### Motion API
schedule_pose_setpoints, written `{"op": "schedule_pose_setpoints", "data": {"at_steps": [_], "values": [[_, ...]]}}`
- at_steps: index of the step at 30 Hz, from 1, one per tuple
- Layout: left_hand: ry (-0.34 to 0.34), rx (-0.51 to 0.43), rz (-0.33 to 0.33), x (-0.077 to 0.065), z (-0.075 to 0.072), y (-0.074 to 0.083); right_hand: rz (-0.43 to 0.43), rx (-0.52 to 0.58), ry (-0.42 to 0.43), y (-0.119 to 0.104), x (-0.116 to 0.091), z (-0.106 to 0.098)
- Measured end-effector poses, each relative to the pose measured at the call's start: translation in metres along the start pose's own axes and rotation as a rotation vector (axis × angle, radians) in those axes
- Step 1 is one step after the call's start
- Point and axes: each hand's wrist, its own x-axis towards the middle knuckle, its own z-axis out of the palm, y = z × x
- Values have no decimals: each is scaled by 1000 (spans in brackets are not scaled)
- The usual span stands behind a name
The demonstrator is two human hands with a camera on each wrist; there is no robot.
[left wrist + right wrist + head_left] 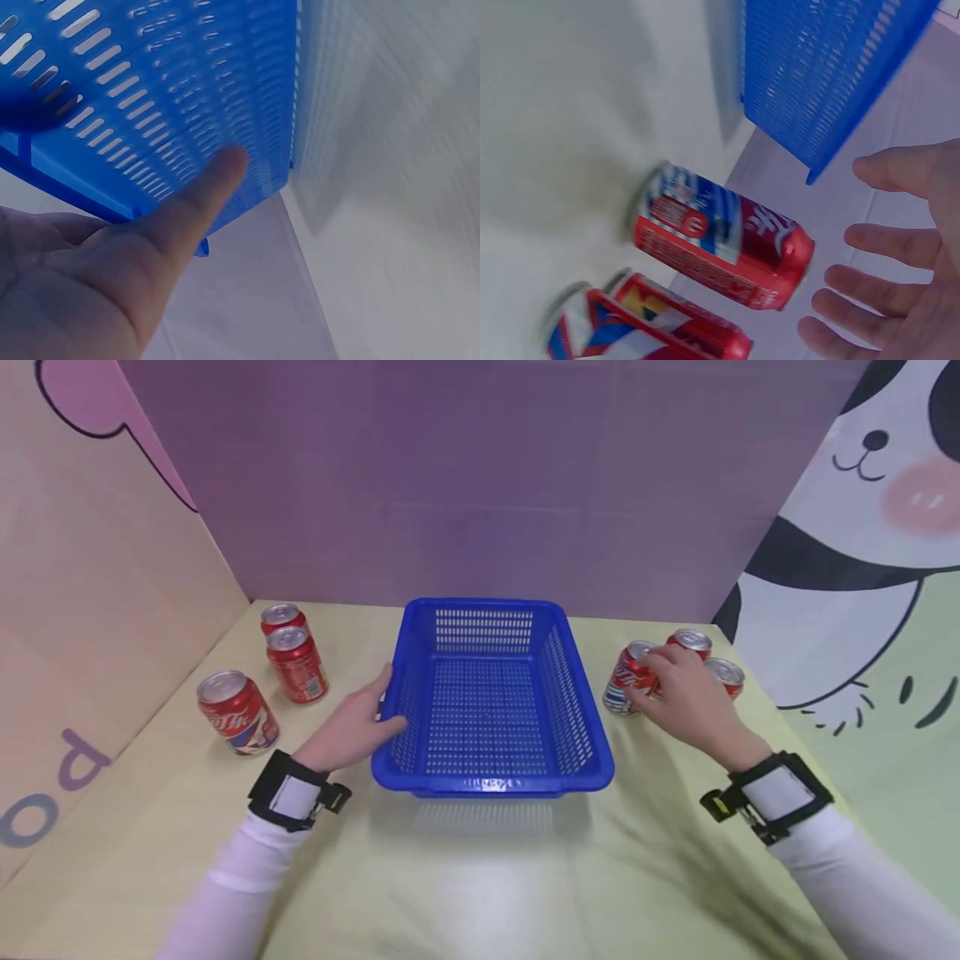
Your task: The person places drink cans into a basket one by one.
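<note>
A blue plastic basket point(491, 785) with slotted walls stands mid-table. My left hand point(348, 722) grips its left rim, the thumb over the edge and the other fingers along the outer wall. In the left wrist view one finger point(202, 199) stretches along that slotted wall. On the right, my right hand point(686, 697) hovers over three red soda cans, its fingers spread and holding nothing. The nearest can point(628, 681) is upright beside the thumb, with a blue-and-white pattern low on its side. Behind the hand stand another can point(690, 642) and a third can point(727, 675), partly covered.
Three more red soda cans stand on the left: a front can point(240, 714), a middle can point(297, 667) and a back can point(283, 617). A purple wall point(480, 485) closes off the table's back, with printed panels on both sides.
</note>
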Motion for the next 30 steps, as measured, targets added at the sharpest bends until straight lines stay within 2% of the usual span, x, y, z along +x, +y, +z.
{"op": "schedule_pose_setpoints", "data": {"at_steps": [5, 11, 14, 25, 30], "values": [[31, -81, -9, -2, 5, -4, 134, 62, -134, 5, 29, -7], [48, -125, -21, -5, 9, -6, 190, 51, -243, 10, 51, -6], [58, -142, -12, -4, 10, -7, 204, 46, -306, 14, 58, -1], [76, -199, -17, -2, 16, -14, 195, 52, -448, 35, 72, 23], [85, -196, -21, -3, 17, -18, 165, 95, -415, 41, 75, 30]]}}
